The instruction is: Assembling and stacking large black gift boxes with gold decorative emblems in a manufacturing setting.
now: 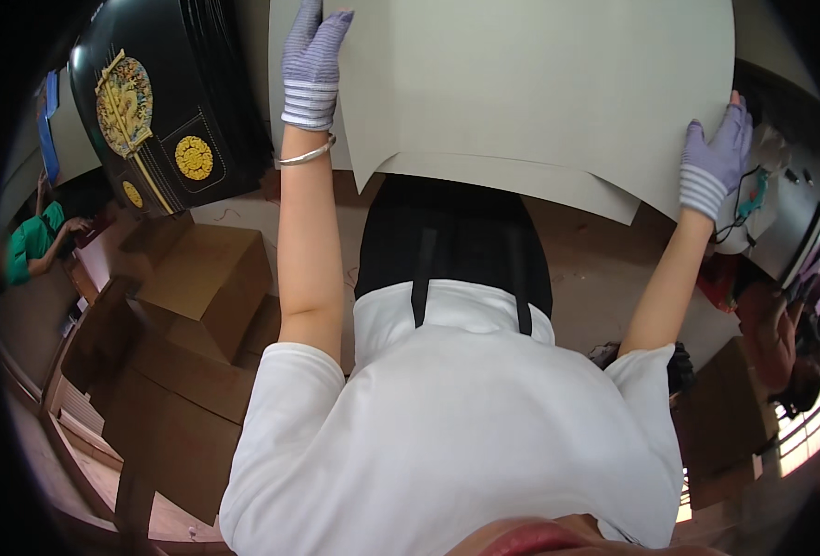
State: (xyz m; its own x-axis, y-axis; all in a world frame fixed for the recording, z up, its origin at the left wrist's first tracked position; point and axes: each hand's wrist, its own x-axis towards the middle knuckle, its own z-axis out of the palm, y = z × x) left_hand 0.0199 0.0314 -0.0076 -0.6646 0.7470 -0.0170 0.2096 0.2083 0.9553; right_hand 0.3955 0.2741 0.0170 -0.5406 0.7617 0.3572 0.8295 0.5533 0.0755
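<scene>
Large pale grey sheets (540,83) lie layered in front of me, their near corners overhanging toward my body and slightly curled. My left hand (311,69), in a purple-and-white striped knit glove, lies along the sheets' left side. Its thumb stands apart from the fingers, whose tips are partly cut off by the upper picture edge. At the right edge of the sheets rests my right hand (718,153), in a matching glove, with fingers stretched along that edge and thumb apart. Neither hand shows a closed grip.
A stack of black panels (173,102) with gold ornaments stands at left. Below it are a cardboard box (210,278) and flattened brown cardboard (173,398). A person in a green top (34,246) is at far left, another person (767,329) at right beside a cluttered work surface (781,222).
</scene>
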